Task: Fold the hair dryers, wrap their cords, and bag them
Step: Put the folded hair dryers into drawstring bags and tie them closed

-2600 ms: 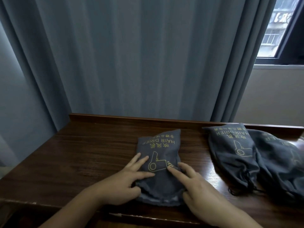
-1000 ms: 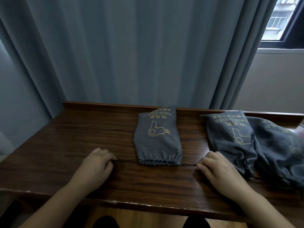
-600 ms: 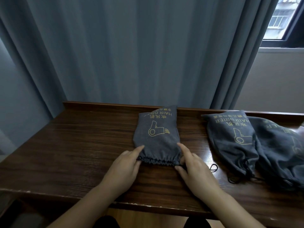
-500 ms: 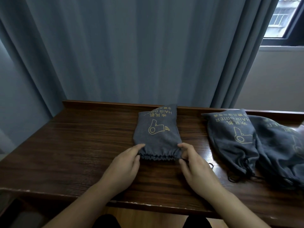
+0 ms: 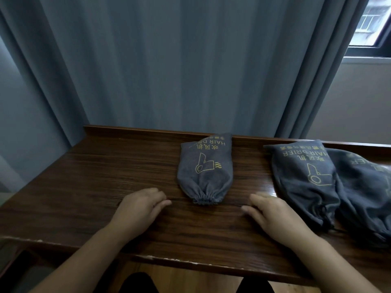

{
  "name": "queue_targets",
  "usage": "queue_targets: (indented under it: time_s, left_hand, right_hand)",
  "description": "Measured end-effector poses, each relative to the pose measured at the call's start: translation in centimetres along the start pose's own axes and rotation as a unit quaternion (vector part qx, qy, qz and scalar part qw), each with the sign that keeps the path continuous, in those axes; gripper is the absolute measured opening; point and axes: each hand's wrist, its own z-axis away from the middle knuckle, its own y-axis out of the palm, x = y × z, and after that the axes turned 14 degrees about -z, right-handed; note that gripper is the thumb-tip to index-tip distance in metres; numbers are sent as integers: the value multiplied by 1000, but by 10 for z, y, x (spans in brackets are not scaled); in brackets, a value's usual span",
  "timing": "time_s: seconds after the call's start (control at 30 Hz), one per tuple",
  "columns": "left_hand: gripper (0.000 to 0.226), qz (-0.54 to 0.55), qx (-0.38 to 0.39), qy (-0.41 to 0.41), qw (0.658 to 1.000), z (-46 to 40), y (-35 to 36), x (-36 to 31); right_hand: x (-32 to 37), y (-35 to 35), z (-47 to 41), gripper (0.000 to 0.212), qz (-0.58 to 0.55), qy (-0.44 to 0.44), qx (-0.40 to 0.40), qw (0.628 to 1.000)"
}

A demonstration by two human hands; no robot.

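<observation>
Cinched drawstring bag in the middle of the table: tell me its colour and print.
Dark grey fabric bag with a yellow hair-dryer outline and lettering; head view.

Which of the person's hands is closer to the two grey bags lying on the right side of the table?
The right hand: it rests just beside the pair of bags. The left hand lies beyond the cinched middle bag.

Bare forearms, dark trousers below

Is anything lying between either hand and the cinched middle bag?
Nothing visible does. The left hand and right hand rest either side of the gray hair dryer bag, with only bare wooden table between.
</observation>
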Motion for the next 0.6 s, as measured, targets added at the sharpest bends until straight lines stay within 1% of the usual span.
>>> queue_targets:
  time_s: [0.07,0.1,0.13,0.2,0.27,0.33,0.4,0.5,0.53,0.6]
  left_hand:
    - [77,-37,30,20,999,-3,-2,-12]
    - [74,-49,36,25,998,-4,-2,-18]
    - [73,-53,34,30,998,-6,-3,-24]
    - [73,-40,22,38,998,-11,-2,-37]
    - [66,-22,26,48,998,-15,0,-49]
    - [48,8,20,48,999,-20,3,-58]
    - [28,61,-5,39,997,-23,5,-62]
    - [22,152,-3,14,988,-21,4,-62]
    - [20,164,-5,5,986,-19,2,-62]
    - [18,148,-17,1,989,-17,2,-61]
  right_hand:
    - [6,3,-3,32,23,-9,15,1000]
    - [10,5,-4,39,21,-8,13,1000]
    - [16,7,-5,45,6,0,10,1000]
    - [29,16,-7,47,-21,2,5,1000]
    - [40,29,-11,44,-37,1,7,999]
    - [48,39,-15,43,-72,17,5,997]
    - [53,46,-18,38,-103,27,-1,994]
    - [58,46,-19,27,-140,39,-22,989]
    - [59,45,-19,25,-128,41,-27,991]
    - [61,41,-18,20,-73,34,-27,996]
